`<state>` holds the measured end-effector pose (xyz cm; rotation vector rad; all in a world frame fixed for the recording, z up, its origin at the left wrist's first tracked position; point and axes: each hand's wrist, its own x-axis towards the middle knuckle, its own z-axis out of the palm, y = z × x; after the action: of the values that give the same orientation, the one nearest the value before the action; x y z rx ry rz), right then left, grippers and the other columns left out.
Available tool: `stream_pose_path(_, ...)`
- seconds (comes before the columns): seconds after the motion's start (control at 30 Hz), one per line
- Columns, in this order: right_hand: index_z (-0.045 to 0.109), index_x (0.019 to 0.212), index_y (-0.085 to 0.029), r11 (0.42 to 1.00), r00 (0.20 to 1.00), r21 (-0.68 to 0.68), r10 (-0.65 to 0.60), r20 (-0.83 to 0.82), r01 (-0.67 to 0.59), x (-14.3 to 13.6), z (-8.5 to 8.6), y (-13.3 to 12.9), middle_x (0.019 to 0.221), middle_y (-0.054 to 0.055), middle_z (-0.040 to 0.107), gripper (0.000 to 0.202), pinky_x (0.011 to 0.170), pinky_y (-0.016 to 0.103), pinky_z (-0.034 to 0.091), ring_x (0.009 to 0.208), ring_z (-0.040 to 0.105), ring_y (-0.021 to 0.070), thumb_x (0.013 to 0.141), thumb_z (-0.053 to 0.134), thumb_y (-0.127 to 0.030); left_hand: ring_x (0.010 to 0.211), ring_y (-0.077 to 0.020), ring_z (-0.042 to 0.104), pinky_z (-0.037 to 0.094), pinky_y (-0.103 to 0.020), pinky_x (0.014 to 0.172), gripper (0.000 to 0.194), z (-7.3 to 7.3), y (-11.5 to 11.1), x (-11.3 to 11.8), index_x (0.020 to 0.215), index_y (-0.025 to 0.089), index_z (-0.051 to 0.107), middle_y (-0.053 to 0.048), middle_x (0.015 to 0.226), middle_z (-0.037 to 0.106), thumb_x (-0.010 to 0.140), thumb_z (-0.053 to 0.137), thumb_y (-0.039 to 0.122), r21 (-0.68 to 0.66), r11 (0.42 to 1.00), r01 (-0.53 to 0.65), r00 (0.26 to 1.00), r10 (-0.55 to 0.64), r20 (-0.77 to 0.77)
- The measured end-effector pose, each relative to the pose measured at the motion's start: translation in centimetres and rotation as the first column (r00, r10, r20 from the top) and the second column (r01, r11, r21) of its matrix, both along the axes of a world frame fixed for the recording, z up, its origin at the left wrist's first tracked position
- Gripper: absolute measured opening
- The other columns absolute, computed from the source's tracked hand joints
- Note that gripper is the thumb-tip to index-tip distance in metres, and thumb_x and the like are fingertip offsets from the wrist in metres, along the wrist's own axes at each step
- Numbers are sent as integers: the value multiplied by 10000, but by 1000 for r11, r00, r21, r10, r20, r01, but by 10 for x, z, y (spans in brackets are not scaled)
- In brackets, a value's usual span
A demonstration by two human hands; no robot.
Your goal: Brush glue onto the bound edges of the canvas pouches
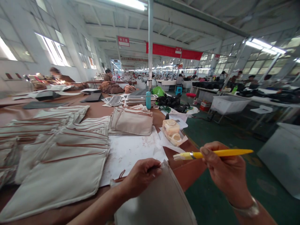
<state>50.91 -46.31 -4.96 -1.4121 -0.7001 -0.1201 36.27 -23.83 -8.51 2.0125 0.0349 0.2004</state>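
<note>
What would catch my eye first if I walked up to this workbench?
Probably the yellow-handled brush, held level in the right hand at the near right. Next to it the left hand grips the top edge of a beige fabric panel. Rows of similar beige panels with brown piping cover the long brown table to the left, and a glue pot sits just beyond.

The hall is bright and evenly lit. Daylight pours through the tall windows [52, 51] on the left, which are blown out to white, and a ceiling lamp [131, 3] glares overhead. Shadows on the table [185, 175] are soft and faint. The wide lens bends the roof beams and the pole [150, 47] near the edges. The far end of the hall is hazy, and the corners are smeared
</note>
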Motion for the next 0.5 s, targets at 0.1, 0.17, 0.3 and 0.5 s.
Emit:
stream_pose_path(0.1, 685, 848, -198, 996, 999, 86, 26, -31, -23, -6, 13, -9, 558, -42, 453, 167, 423, 210, 284, 484, 392, 103, 899, 760, -339, 710, -126, 568, 395, -221, 645, 127, -5, -8, -2, 899, 163, 654, -9, 800, 646, 959, 556, 216, 418, 896, -150, 964, 38, 265)
stream_pose_path(0.17, 682, 844, -202, 994, 999, 107, 36, -6, -36, -14, 24, -13, 562, -45, 439, 159, 428, 216, 307, 477, 384, 102, 913, 742, -332, 720, -143, 583, 399, -244, 639, 114, -4, -14, -6, 949, 182, 622, -13, 836, 653, 992, 525, 225, 625, 760, -178, 937, -62, 343)
stream_pose_path(0.3, 678, 882, -218, 1000, 982, -13, -20, 188, 22, -35, 43, -18, 723, -11, 556, 102, 485, 223, 380, 539, 450, 103, 949, 692, -293, 752, -171, 603, 431, -283, 664, 108, 8, -23, -14, 972, 195, 563, -8, 849, 645, 1018, 466, 204, 798, 551, -245, 900, -177, 398)
stream_pose_path(0.5, 637, 885, -229, 948, 851, -306, 231, 472, -87, -47, 40, -12, 728, -40, 613, 106, 563, 207, 426, 593, 553, 97, 980, 601, -199, 710, -170, 603, 454, -284, 650, 182, 21, -23, -20, 1005, 176, 538, -17, 820, 626, 1040, 360, 194, 845, 417, -334, 861, -230, 453)
